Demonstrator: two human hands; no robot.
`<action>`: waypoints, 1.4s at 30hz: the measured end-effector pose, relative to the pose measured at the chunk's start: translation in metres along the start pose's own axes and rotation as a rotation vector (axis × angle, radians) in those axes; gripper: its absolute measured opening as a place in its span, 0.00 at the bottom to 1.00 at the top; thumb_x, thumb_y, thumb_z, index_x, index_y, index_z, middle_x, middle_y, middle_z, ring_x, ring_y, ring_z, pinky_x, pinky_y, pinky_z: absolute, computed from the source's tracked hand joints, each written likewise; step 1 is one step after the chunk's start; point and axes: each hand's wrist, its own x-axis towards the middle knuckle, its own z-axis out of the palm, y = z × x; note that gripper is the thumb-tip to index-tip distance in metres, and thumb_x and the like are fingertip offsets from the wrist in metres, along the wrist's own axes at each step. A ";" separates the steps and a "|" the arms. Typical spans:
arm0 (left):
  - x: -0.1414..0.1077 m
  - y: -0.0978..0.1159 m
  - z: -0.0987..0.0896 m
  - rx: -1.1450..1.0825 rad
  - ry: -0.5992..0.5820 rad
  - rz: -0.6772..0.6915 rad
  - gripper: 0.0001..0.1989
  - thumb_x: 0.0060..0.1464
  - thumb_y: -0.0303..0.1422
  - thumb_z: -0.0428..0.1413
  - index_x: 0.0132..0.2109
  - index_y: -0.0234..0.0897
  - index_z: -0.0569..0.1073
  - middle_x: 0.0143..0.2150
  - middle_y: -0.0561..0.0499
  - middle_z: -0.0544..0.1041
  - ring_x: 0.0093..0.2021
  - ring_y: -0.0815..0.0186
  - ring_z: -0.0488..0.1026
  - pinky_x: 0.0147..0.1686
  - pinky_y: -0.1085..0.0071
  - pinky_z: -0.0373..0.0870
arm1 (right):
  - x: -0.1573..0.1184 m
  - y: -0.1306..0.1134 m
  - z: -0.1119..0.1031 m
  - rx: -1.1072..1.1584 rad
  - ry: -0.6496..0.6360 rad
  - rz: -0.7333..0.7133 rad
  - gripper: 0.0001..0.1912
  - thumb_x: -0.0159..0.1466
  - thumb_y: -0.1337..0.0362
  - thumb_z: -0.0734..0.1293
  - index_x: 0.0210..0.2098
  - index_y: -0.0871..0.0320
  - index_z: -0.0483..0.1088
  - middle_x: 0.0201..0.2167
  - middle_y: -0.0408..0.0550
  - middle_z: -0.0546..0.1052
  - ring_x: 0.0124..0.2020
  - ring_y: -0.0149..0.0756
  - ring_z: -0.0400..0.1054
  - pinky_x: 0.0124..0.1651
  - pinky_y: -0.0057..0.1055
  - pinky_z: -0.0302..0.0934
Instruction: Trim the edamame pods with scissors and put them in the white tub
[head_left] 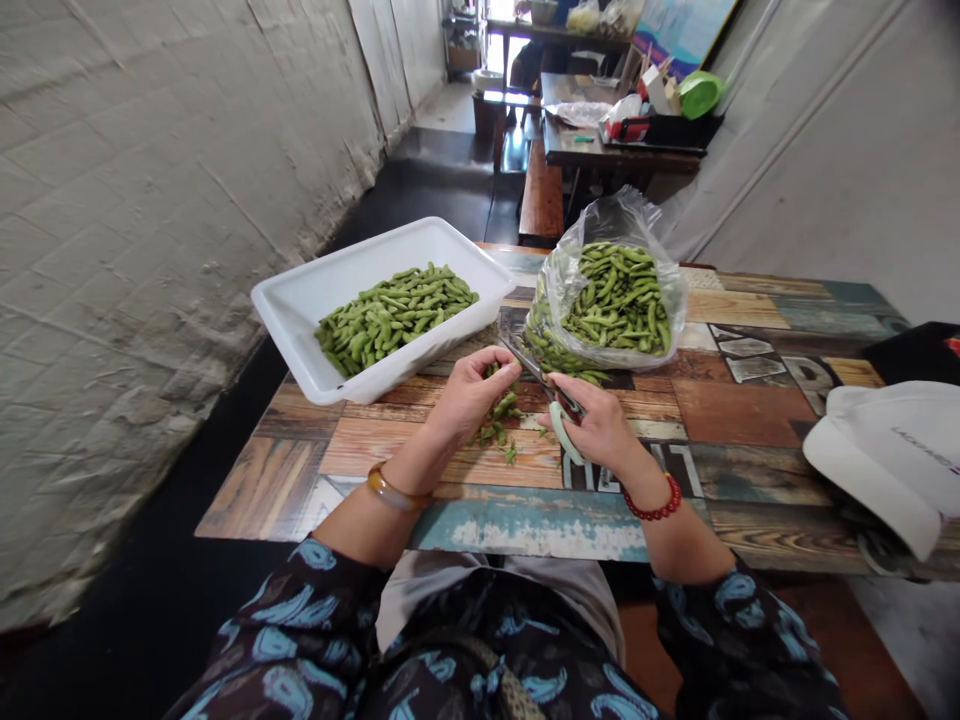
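Observation:
My right hand (596,425) grips a pair of scissors (564,436) with pale green handles, their blades angled up and left toward my left fingertips. My left hand (476,390) is closed, thumb and fingers pinched together beside the blade tips; what is between them is too small to make out. Green trimmings (495,432) lie on the table below my hands. Beyond my left hand stands a white plastic tub (420,368) holding many edamame pods (390,318). A clear plastic bag (551,285) full of edamame pods (619,300) lies open beyond my right hand, with some pods spilling toward me.
The patchwork wood-pattern table (750,425) carries a white cap (885,450) at the right edge. A rough white wall (187,170) runs along the left. Farther back are a wooden bench (541,195) and another table with a green bowl (700,94) and a black tray of items.

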 end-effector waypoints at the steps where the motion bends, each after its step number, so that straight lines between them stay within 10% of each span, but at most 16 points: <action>1: 0.000 0.000 0.000 0.008 0.005 0.006 0.12 0.50 0.38 0.63 0.33 0.34 0.71 0.24 0.58 0.63 0.20 0.78 0.55 0.20 0.78 0.50 | 0.000 0.001 0.000 0.004 0.006 0.004 0.24 0.61 0.56 0.70 0.55 0.57 0.71 0.48 0.56 0.80 0.50 0.47 0.75 0.55 0.44 0.69; 11: 0.004 0.007 -0.003 -0.252 0.023 -0.125 0.11 0.46 0.33 0.61 0.34 0.36 0.66 0.26 0.56 0.70 0.18 0.77 0.59 0.17 0.80 0.46 | 0.003 -0.001 0.001 0.153 -0.008 0.219 0.28 0.59 0.52 0.70 0.56 0.58 0.69 0.40 0.52 0.80 0.37 0.40 0.75 0.43 0.36 0.72; 42: 0.002 0.005 -0.001 -0.143 0.049 -0.039 0.07 0.46 0.30 0.58 0.34 0.35 0.69 0.26 0.56 0.69 0.20 0.77 0.58 0.19 0.79 0.50 | 0.000 -0.002 0.005 -0.011 0.047 0.034 0.22 0.63 0.54 0.68 0.53 0.60 0.72 0.47 0.58 0.79 0.46 0.46 0.76 0.51 0.41 0.70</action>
